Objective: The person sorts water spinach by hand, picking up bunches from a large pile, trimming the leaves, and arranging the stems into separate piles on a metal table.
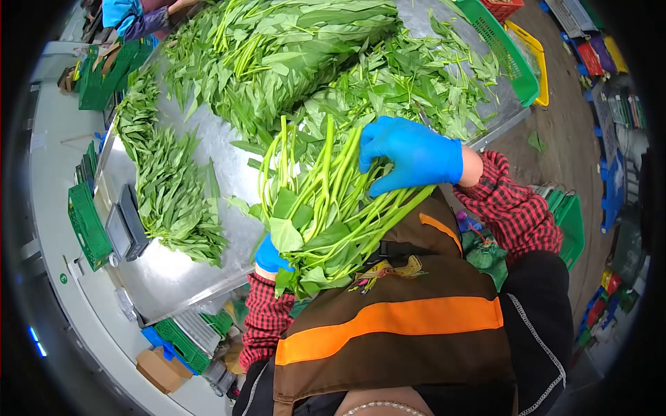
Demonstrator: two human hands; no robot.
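Observation:
A loose bunch of water spinach [326, 201], with long pale green stems and leaves, is held in front of my brown apron at the near edge of the metal table. My left hand [270, 256], in a blue glove, supports the bunch from its lower left; leaves and stems cover most of its fingers. My right hand [413, 154], also blue-gloved, has its fingers curled around stems on the bunch's right side. Beyond it lies a big heap of water spinach [277, 62]. A long row of leafy stems [170, 180] lies on the left of the table.
The metal table [239, 187] carries scattered leaves. A flat dark device, perhaps a scale [126, 223], sits at its left edge. Green crates [87, 225] stand beyond that edge, with another green crate [510, 55] at the far right. Another person's sleeve [142, 24] shows at the top left.

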